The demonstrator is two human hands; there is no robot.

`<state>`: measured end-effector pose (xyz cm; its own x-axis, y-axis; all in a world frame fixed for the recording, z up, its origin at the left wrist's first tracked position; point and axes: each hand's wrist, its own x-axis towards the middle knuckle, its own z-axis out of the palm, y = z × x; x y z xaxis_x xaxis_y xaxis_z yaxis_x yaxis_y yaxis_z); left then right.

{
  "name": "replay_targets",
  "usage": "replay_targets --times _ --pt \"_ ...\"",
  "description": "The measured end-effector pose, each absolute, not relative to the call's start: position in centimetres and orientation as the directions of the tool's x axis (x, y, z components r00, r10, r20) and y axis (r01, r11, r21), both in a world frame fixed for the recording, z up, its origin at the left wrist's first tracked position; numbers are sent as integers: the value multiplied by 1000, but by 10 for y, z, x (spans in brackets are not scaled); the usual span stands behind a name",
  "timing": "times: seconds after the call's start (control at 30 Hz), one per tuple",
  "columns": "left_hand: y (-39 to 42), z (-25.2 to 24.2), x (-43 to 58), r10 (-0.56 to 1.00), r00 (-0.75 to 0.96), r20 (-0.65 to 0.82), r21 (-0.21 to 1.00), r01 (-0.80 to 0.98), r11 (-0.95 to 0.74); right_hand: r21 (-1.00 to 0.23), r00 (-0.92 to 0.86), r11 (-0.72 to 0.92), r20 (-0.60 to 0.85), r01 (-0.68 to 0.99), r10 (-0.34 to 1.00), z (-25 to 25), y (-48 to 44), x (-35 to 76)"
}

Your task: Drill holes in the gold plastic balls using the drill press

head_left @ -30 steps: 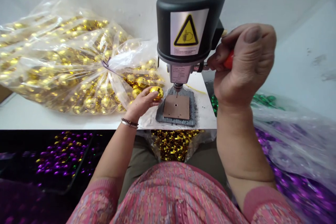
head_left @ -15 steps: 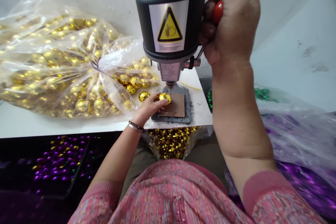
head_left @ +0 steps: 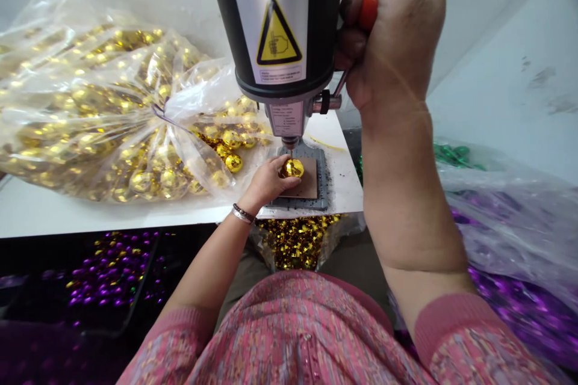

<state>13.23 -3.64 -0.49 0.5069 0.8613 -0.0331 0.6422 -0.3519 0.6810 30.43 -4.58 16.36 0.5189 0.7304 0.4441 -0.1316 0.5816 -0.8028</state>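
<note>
My left hand (head_left: 270, 181) grips a shiny gold mirrored ball (head_left: 295, 168) between thumb and fingers. The ball sits over a brown board (head_left: 307, 183) on the grey base (head_left: 321, 192) of a small drill press (head_left: 277, 30). Right above the ball is the drill bit (head_left: 291, 151); whether its tip touches the ball I cannot tell. My right hand (head_left: 400, 24) is closed around the lever's red knob (head_left: 369, 7), to the right of the black motor housing. The lever's rod shows below my fingers.
A large tied clear bag (head_left: 169, 109) of gold balls fills the left of the white table (head_left: 135, 219). Loose gold balls (head_left: 233, 162) lie beside it. Gold balls fill an open bag (head_left: 298, 243) below the table edge. Purple balls (head_left: 112, 277) lie lower left, and purple bags (head_left: 519, 234) stand right.
My left hand has moved right, bringing a gold ball beneath the bit. The second ball that was beside my fingers no longer shows there. My right hand keeps its hold on the knob.
</note>
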Motion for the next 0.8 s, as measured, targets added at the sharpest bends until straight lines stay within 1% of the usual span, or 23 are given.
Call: replay_targets --times 0.07,0.23,0.3,0.4,0.43,0.47,0.63,0.7,0.8 --pt "-36 -5 135 847 530 -40 677 638 -367 -801 521 586 449 -127 726 163 -44 305" --pt "-36 -8 135 848 517 -115 746 608 -270 -786 500 613 500 -81 707 160 -50 304" --pt "-37 -9 134 852 509 -123 767 594 -244 -746 494 664 563 -42 663 156 -59 301" --pt "-39 -11 133 843 526 -114 796 556 -239 -649 450 760 687 30 570 141 -80 294" --pt "-39 -11 133 838 534 -111 804 544 -241 -636 412 770 714 43 566 134 -88 292" --pt "-39 -12 133 834 541 -108 810 534 -242 -627 412 777 725 63 552 126 -95 289" --pt "-37 -18 132 841 535 -80 800 538 -266 -656 457 707 731 264 507 88 -119 281" --pt "-36 -19 132 841 537 -71 789 545 -282 -659 466 694 730 288 500 78 -121 280" --pt "-36 -18 131 835 545 -70 789 543 -288 -614 468 725 764 312 445 68 -119 281"
